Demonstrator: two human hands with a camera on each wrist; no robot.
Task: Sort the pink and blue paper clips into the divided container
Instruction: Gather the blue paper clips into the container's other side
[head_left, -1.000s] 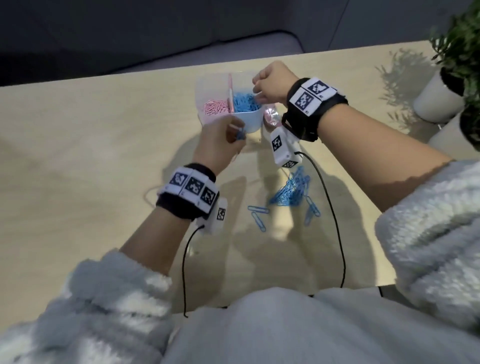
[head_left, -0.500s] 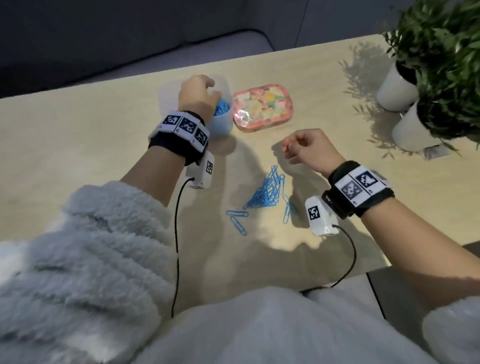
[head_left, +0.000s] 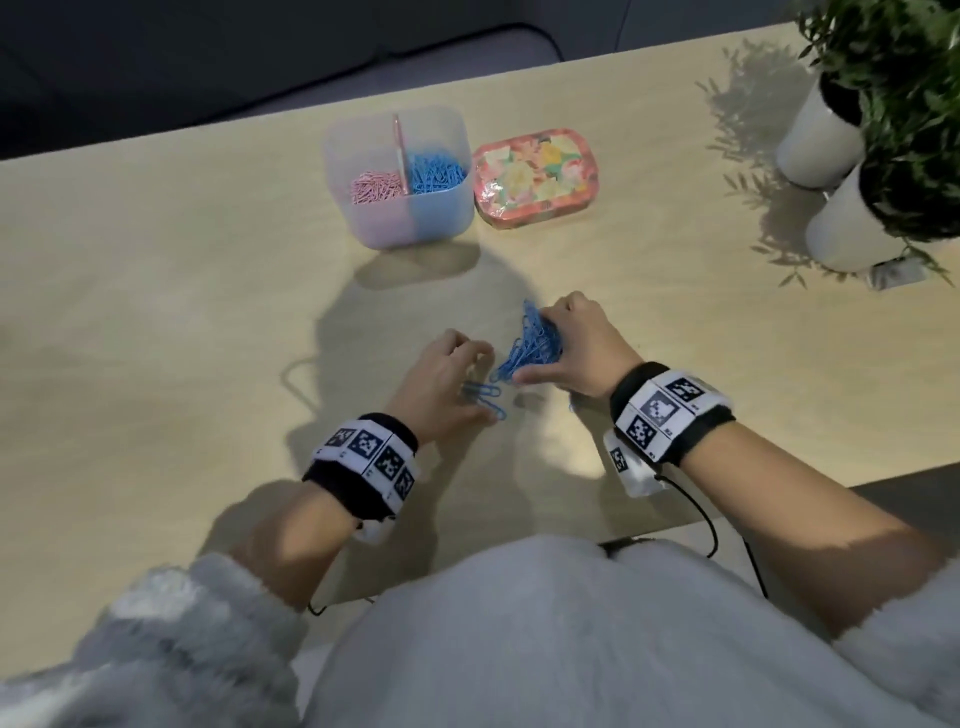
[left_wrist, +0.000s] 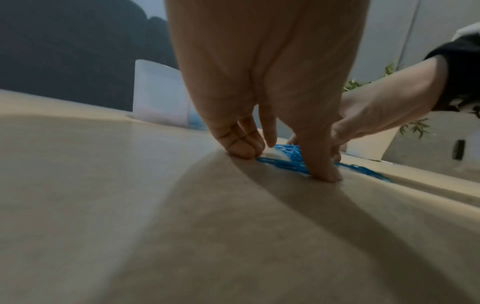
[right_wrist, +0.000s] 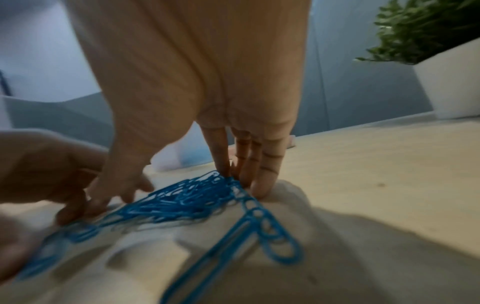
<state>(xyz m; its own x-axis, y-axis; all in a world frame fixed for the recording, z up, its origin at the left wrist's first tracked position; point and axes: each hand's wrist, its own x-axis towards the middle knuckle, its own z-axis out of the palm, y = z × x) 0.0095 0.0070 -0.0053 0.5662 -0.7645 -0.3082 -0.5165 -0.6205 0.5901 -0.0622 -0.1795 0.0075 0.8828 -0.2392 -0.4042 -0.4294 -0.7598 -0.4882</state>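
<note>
Across the whole head view runs the wooden table (head_left: 156, 291), used as the work surface so loose clips can be raked flat against it. Upper right of frame: two white plant pots (head_left: 815, 145), parked well clear of the work. Upper centre: divided container (head_left: 415, 218), translucent, pink paper clips (head_left: 376, 188) in its left compartment and blue ones (head_left: 435, 174) in its right, pink divider upright between them; it sits well behind the hands, presumably so it's an easy reach without crowding the pile. Just right of it, near but not clearly touching, a floral tin (head_left: 535, 176), lid on, not in play. Centre of frame: left hand (head_left: 441, 379) and right hand (head_left: 576, 348) flank the loose blue pile (head_left: 532, 345). Right hand fingers (right_wrist: 262, 168) are bent down onto the pile's far edge with thumb on the near side, a wide cupping grip gathering the bunch, not yet lifted. Left hand fingertips (left_wrist: 322, 168) press down on a couple of stray blue clips (head_left: 485, 397) at the pile's lower left, narrow spread, pinning or dragging them in; closed pinch or not, can't tell. No pink clips visible on the table, so my read is only blue remains.
</note>
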